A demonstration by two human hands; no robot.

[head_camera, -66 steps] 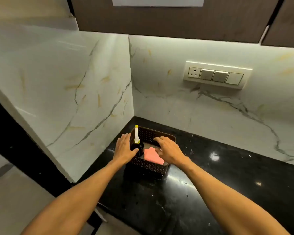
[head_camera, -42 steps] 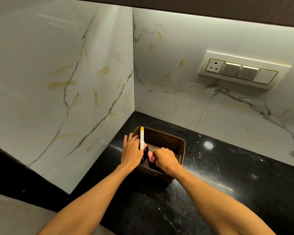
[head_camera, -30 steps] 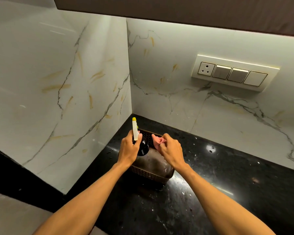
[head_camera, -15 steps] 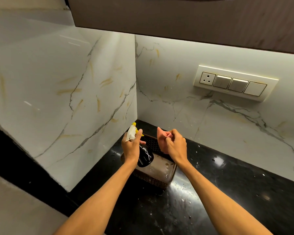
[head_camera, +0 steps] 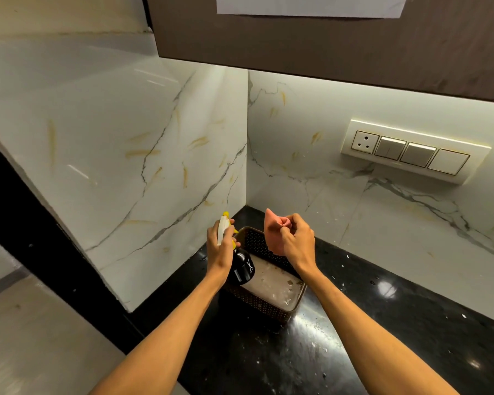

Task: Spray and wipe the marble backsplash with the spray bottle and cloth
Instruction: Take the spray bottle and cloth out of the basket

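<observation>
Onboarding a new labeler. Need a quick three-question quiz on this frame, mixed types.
1. Which hand holds the spray bottle? A) left B) right C) neither
2. True or false: the pink cloth lies inside the basket.
3. Fill in: the switch panel is mounted on the marble ____.

Key:
1. A: the left hand grips it.
2. False: the right hand pinches it above the basket.
3. backsplash
</observation>
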